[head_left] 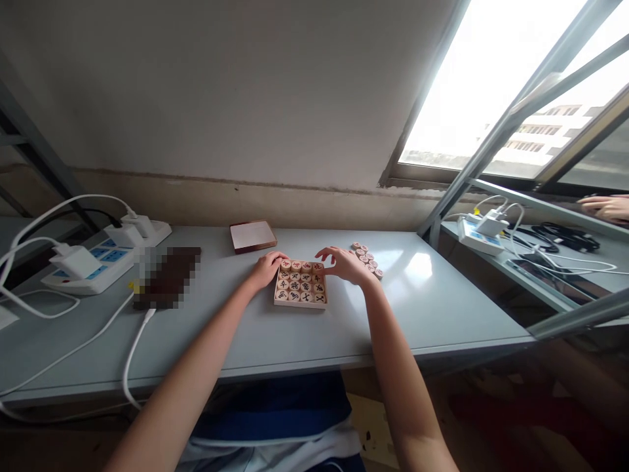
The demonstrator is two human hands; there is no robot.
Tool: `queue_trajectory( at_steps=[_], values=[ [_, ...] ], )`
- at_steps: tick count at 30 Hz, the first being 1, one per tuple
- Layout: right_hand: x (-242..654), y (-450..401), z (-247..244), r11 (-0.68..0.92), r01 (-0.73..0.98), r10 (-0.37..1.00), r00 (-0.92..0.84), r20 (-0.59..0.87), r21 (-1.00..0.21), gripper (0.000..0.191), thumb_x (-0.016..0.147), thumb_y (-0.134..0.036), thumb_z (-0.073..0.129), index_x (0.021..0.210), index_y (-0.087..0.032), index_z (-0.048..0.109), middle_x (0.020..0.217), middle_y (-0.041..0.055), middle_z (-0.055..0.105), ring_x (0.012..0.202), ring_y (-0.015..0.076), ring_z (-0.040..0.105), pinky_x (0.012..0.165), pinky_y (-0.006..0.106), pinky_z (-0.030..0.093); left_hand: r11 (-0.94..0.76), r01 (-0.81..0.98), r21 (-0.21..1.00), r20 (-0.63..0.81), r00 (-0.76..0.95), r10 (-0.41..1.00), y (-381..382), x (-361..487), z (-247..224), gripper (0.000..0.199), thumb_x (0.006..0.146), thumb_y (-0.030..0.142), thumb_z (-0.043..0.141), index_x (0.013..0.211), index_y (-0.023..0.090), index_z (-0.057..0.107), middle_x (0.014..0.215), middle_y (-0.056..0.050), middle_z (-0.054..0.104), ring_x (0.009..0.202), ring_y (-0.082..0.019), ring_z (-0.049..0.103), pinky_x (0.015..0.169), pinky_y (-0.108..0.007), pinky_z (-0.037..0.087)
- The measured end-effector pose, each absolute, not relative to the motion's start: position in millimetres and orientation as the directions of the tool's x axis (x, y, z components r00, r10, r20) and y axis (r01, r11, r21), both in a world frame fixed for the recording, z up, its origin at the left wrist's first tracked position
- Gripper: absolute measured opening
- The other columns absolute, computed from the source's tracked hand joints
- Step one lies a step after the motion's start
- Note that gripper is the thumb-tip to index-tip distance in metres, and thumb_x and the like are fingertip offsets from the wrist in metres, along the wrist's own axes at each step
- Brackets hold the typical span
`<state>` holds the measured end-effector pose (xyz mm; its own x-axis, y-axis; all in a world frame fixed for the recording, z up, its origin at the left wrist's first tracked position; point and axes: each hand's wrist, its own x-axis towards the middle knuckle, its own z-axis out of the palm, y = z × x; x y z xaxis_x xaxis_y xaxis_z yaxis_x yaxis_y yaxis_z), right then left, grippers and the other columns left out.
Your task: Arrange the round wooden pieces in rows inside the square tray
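Observation:
A shallow, light-coloured box sits on the grey desk, filled with rows of round wooden Chinese chess pieces. Red characters mark the far row, dark ones the nearer rows. My left hand is closed around the box's far left corner, its fingertips partly hidden. At the far right corner is my right hand, thumb and forefinger apart beside the end piece of the red row, with no piece visible between them. Just right of that hand, more chess pieces lie grouped on the desk.
The open box lid lies at the back near the wall. On the left are a power strip with chargers, white cables and a blurred dark object. Bed-frame bars border the right side. Beyond them, another person's hand shows.

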<state>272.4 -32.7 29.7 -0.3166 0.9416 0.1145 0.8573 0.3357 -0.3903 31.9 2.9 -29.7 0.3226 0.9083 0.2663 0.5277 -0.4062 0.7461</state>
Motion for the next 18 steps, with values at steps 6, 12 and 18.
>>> queue_trajectory(
  at_steps=[6, 12, 18],
  values=[
    [313.0, -57.4, 33.6, 0.258, 0.922, 0.954, -0.196, 0.228, -0.288, 0.026, 0.079, -0.035, 0.063, 0.104, -0.027, 0.061, 0.099, 0.0029, 0.063, 0.094, 0.0204, 0.057, 0.081, 0.035, 0.042, -0.370, 0.632, 0.681, 0.346, 0.168, 0.923, 0.7, 22.7, -16.3, 0.023, 0.084, 0.028, 0.037, 0.096, 0.018, 0.053, 0.099, -0.008, 0.061, 0.091, -0.019, 0.058, 0.081, -0.030, 0.045],
    [346.7, -89.3, 18.0, 0.290, 0.936, 0.947, -0.250, 0.204, -0.200, 0.016, 0.086, -0.024, 0.054, 0.099, -0.025, 0.064, 0.109, 0.0054, 0.059, 0.098, 0.0206, 0.056, 0.080, 0.034, 0.042, -0.229, 0.848, 0.478, -0.045, 0.284, 0.958, -37.1, 2.5, 23.8, 0.037, 0.087, 0.043, 0.029, 0.060, 0.021, 0.042, 0.059, 0.000, 0.049, 0.057, -0.017, 0.046, 0.054, -0.025, 0.031],
    [355.0, -77.9, 22.7, 0.411, 0.888, 0.906, -0.374, 0.197, -0.208, 0.016, 0.087, -0.021, 0.051, 0.082, -0.022, 0.067, 0.091, 0.0050, 0.062, 0.077, 0.0170, 0.057, 0.073, 0.032, 0.041, -0.143, 0.810, 0.569, -0.283, 0.357, 0.890, -65.9, 7.8, 22.0, 0.045, 0.086, 0.054, 0.031, 0.060, 0.020, 0.043, 0.062, 0.000, 0.050, 0.058, -0.016, 0.044, 0.053, -0.024, 0.028]
  ],
)
